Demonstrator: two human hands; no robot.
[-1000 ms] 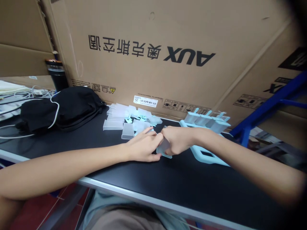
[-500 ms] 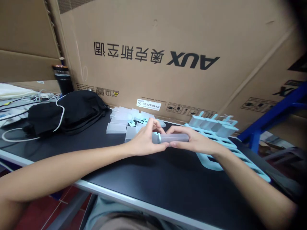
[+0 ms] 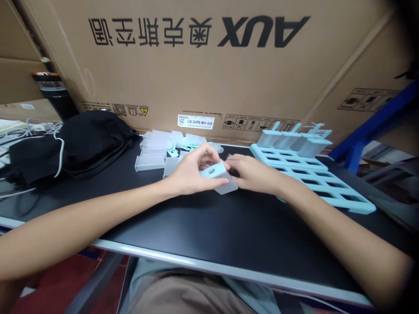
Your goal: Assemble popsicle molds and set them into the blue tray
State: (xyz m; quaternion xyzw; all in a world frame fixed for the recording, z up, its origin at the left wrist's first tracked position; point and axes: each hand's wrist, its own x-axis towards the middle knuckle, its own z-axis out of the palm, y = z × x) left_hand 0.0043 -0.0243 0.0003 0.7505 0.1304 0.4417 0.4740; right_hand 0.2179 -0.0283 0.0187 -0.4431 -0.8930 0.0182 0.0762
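A clear popsicle mold (image 3: 228,186) with a light blue slotted lid (image 3: 214,170) is held above the black table. My left hand (image 3: 193,171) is closed around its lid end, thumb along the near side. My right hand (image 3: 253,172) has its fingers curled against the mold's right side, partly hiding it. Beyond my left hand lies a group of loose clear molds (image 3: 153,150) with small light blue lid pieces (image 3: 173,152). To the right of my right hand is a light blue rack (image 3: 314,179) of slots, with several lidded molds (image 3: 288,138) standing at its far end.
A large cardboard box (image 3: 196,78) stands upright along the table's back. A black bag (image 3: 88,139), white cables (image 3: 58,152) and a dark bottle (image 3: 55,96) occupy the left side. A blue metal frame (image 3: 363,146) rises at the right, and the table's metal edge (image 3: 183,261) runs in front.
The mold has turned from lying sideways between my hands so its lid faces me. My right hand has shifted its fingers along it. The camera view has tilted downward.
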